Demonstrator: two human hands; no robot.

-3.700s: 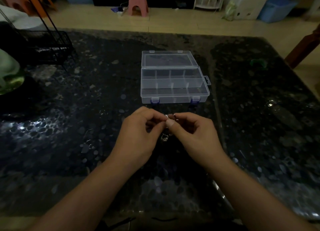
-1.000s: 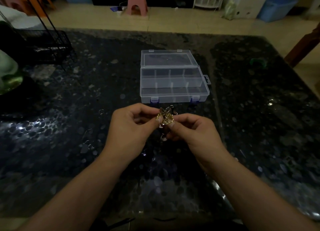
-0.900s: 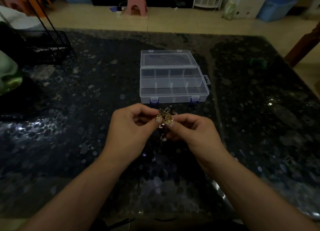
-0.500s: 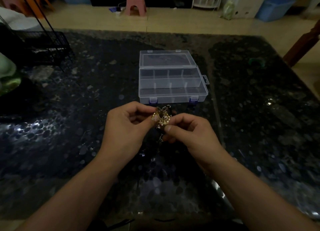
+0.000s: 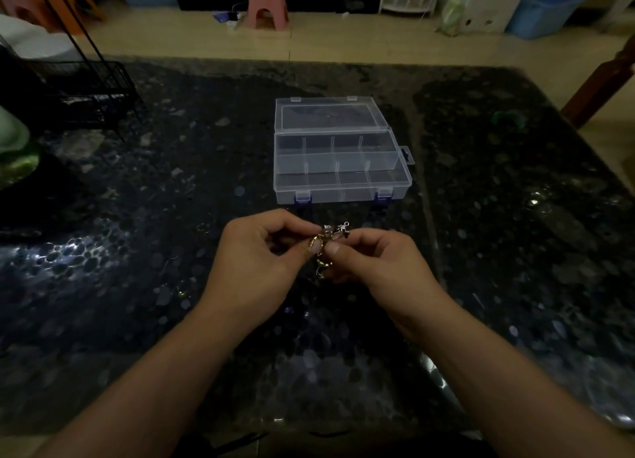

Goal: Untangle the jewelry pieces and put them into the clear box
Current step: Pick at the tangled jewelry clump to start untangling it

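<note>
Both forearms reach in over the dark speckled table. The left hand and the right hand meet thumb to thumb, each pinching the same small tangled clump of jewelry, gold and silver bits knotted together, held just above the tabletop. A short piece dangles below the pinch. Just beyond the grip sits the clear box, lid thrown open away from the hands, its compartments showing nothing inside. Far left of the grip stands a black wire rack; past the table, a pink stool on the floor.
</note>
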